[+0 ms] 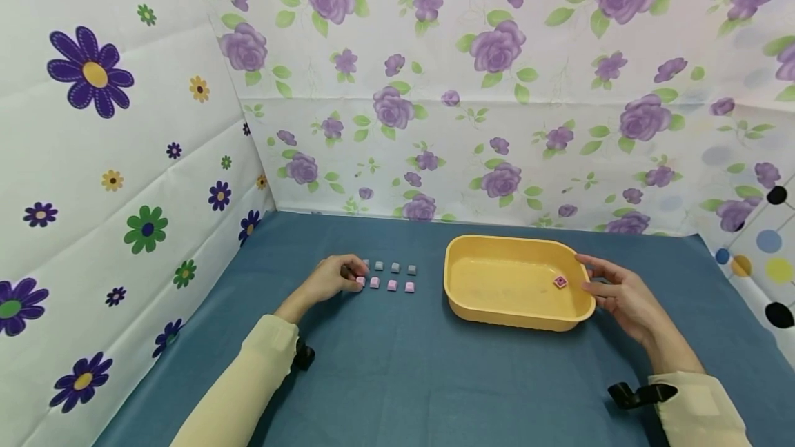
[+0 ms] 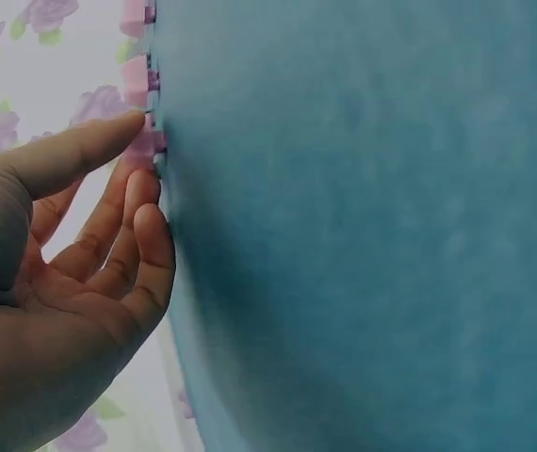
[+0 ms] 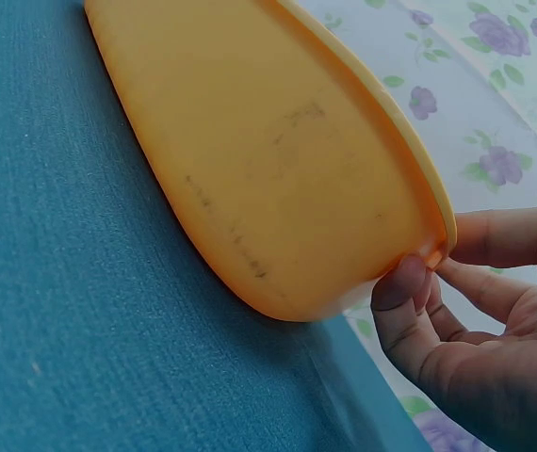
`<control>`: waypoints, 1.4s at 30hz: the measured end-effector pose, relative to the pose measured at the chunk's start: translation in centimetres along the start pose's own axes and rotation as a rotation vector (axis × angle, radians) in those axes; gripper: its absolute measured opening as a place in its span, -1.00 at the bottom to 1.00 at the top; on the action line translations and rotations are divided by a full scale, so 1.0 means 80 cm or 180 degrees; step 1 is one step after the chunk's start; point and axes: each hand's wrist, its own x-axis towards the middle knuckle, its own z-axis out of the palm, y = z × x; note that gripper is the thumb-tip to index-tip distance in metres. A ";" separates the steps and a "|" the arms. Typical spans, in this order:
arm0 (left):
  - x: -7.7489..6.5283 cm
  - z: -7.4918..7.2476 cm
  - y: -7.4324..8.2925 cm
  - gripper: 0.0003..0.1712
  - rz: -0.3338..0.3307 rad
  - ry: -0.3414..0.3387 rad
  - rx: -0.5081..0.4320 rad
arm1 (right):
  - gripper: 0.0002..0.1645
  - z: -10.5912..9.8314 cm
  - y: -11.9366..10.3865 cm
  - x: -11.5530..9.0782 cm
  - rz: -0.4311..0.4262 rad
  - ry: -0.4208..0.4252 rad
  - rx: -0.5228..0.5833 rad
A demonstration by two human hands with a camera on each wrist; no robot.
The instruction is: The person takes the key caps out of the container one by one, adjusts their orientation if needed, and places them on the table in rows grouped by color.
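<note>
My left hand is at the left end of two short rows of small keycaps. Its thumb and fingers pinch the leftmost pink keycap, which is at the cloth and partly covered by the fingertips. More pink keycaps form the nearer row, with grey keycaps behind them. My right hand grips the right end of a yellow tray, with thumb and fingers at its rim. Inside the tray, toward the right, lies one pink keycap with a dark centre showing.
Blue cloth covers the table under everything. A white floral curtain rises behind the table's far edge, and another flowered sheet stands along the left. Black straps show at the wrists.
</note>
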 end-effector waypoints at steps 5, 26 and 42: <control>-0.001 -0.011 0.014 -0.67 0.0053 0.0099 -0.0270 | -0.17 0.000 0.000 0.000 -0.0046 -0.0024 -0.0008; 0.029 0.025 0.092 -0.66 0.0436 -0.0061 -0.0863 | -0.17 -0.002 0.002 -0.001 0.0009 -0.0020 -0.0047; 0.066 0.064 0.150 -0.67 0.0711 -0.0240 -0.0818 | -0.12 -0.003 -0.001 -0.001 0.0016 -0.0043 -0.0197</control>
